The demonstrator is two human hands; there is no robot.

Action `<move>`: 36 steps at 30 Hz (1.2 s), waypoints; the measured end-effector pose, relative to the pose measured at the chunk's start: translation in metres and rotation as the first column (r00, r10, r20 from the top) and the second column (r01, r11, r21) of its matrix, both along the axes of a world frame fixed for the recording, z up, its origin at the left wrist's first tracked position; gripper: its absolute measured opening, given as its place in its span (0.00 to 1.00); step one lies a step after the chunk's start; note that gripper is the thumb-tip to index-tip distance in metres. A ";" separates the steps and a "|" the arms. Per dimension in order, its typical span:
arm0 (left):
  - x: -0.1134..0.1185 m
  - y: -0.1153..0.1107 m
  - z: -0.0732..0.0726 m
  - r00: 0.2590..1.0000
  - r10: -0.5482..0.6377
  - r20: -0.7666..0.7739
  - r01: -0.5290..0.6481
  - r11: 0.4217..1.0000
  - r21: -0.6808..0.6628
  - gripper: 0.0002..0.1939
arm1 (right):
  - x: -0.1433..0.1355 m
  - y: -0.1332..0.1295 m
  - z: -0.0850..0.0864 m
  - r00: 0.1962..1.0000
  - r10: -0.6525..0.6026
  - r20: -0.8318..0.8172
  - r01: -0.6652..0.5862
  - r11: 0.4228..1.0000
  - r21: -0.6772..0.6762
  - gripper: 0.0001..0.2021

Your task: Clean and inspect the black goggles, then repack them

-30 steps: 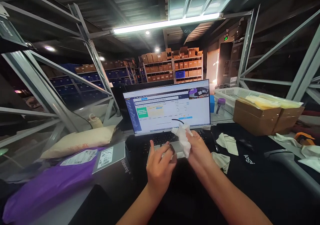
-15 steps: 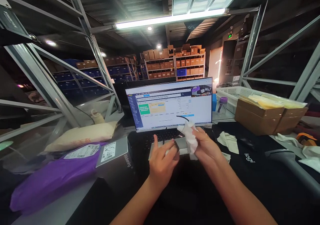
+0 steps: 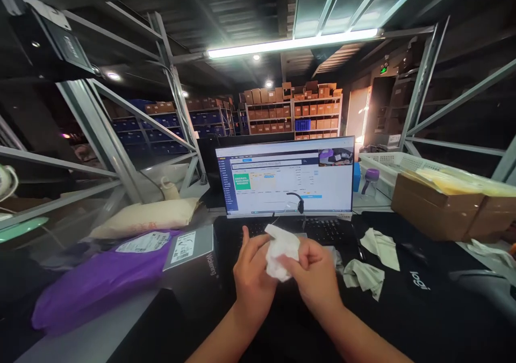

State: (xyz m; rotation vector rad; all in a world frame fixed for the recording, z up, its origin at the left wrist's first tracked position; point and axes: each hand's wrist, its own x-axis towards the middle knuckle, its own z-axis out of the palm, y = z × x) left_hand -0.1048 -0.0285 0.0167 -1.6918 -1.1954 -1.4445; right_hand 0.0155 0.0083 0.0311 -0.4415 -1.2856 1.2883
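Currently, L hand and R hand are together at ctr, in front of the monitor, w/ a crumpled white cloth btwn them. Cloth pos.: above the black desk mat, near side of the keyboard.

R hand: grasping cloth; thumb pressed on its near face, other fingers curled in. L hand: fingers bent in against cloth from the L side, one digit pointing up; inner fingertips hidden, so exact grip can't be told.

Dark curved piece: thin, projects above the hands, seen against lower part of screen. Lower end obscured; which hand supports it can't be told.

R side of mat: 2 pale cloths, i.e. upper cloth and lower cloth, lying apart from hands; "logi" marking beyond them. Further R: cardboard box w/ yellowish contents on top, in front of white basket; bottle w/ purple cap adj. to basket.

L side: grey box marked "Wakening", purple bag w/ white label next to it, beige sack behind. Bkgd: shelving w/ cartons.
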 end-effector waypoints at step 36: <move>-0.036 -0.012 0.036 0.843 -0.521 -0.138 0.351 0.726 -0.592 0.06 | 0.126 0.051 0.052 0.905 0.120 0.409 -0.164 0.984 0.074 0.21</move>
